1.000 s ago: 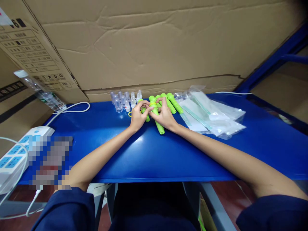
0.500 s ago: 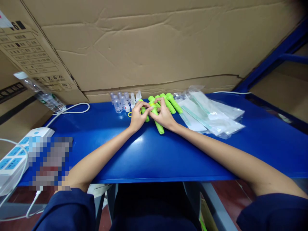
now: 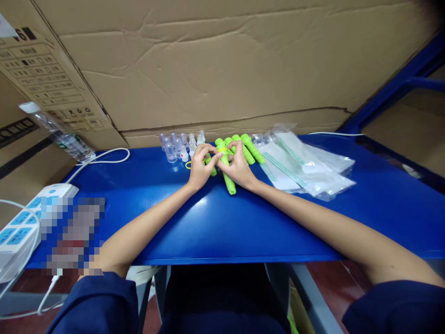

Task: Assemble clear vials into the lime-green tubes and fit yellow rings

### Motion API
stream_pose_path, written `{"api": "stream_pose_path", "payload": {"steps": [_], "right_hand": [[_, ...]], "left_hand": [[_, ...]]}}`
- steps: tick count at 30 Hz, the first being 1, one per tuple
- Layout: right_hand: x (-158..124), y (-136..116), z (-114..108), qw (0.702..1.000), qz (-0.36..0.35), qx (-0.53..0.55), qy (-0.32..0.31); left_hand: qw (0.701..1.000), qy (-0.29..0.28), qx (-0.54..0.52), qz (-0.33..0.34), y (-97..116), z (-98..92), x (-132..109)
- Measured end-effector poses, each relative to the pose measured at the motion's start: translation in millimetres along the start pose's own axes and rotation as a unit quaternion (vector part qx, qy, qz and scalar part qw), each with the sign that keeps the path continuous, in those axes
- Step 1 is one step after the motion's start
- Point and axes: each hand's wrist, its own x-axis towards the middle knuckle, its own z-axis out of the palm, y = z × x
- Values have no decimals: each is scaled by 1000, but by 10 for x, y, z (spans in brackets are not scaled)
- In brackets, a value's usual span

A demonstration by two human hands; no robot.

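Near the back edge of the blue bench [image 3: 215,222], about midway along it, both hands meet over a bunch of green tubes [image 3: 227,178]. Left hand [image 3: 199,169] and right hand [image 3: 239,168] each curl their fingers around the upper part of the bunch, pinching a yellow band [image 3: 222,150] that lies across the tubes; both are grasping, not released. Several tubes fan out toward the back edge, and one sticks out toward the front edge below the palms. A yellow ring [image 3: 188,165] lies on the bench just beside the left hand. Small clear vials [image 3: 174,146] stand at the back edge, left of the tubes. Clear bags [image 3: 306,167] are piled right of the tubes, touching them. At the left end sit a power strip [image 3: 21,227], its white cable [image 3: 104,157] and a tilted water bottle [image 3: 57,132]. Cardboard [image 3: 222,65] rises behind the bench.
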Motion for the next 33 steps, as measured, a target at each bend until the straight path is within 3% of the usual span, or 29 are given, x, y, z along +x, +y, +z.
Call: {"api": "stream_pose_path", "payload": {"steps": [7, 22, 27, 33], "right_hand": [[-3, -1, -3, 1000, -7, -18, -5], [-49, -24, 21, 1000, 15, -8, 1], [-29, -3, 20, 1000, 12, -6, 7], [-17, 37, 6, 999, 17, 32, 11]], "left_hand": [[1000, 9, 6, 23, 22, 16, -16], [998, -32, 20, 47, 28, -25, 33], [999, -26, 12, 19, -4, 2, 19], [993, -26, -96, -56, -78, 73, -29]]}}
